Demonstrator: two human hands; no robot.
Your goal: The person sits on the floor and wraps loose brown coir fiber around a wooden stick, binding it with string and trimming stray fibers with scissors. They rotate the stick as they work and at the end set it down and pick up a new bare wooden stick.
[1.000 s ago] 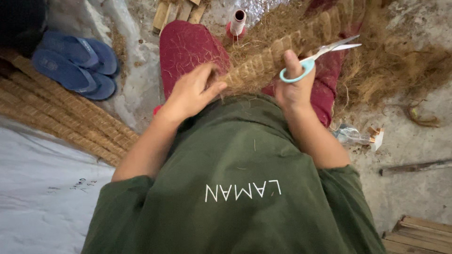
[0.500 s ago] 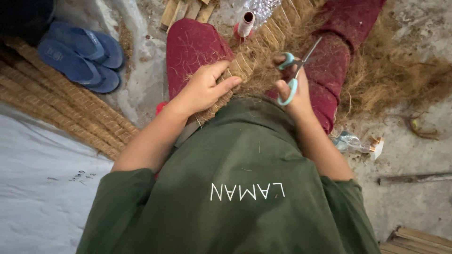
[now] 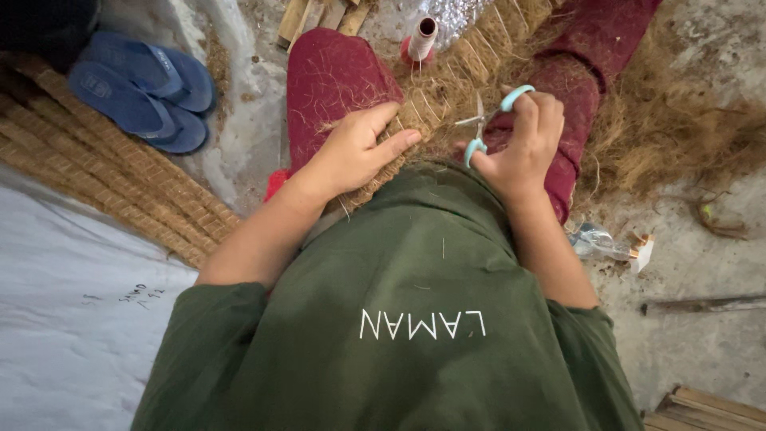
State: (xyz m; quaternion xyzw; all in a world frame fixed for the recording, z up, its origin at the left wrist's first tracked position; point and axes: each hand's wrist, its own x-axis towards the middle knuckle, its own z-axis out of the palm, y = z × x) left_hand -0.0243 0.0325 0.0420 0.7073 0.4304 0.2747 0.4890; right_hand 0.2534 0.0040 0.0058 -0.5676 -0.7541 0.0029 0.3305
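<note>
Two bare hands work over one braided coir strip (image 3: 447, 104) that runs across the person's lap, over the dark red trousers (image 3: 335, 80). Left hand (image 3: 355, 152) lies on the strip's near end, fingers pressed flat on the fibre, thumb tucked under it. Right hand (image 3: 523, 140) is just beside the strip on its right, fingers curled through the two light blue loops of one pair of scissors (image 3: 483, 124); the short blades point left, toward the strip, and look nearly shut, though the view is too small to be sure.

Half a second ago the scissors lay with the blades slanting up and away from the lap; now they have swung down and point at the strip, and the right hand has turned over them. The left hand has kept its place on the strip.

One thread spool (image 3: 421, 38) stands beyond the strip, close to its far side. Two blue flip-flops (image 3: 144, 88) lie well left of the strip, touching a woven coir mat (image 3: 120, 175). One crumpled clear plastic bottle (image 3: 598, 242) lies right of the strip, past the right forearm; nothing shows inside it. Loose coir fibre (image 3: 678, 128) is heaped right of the strip.
</note>
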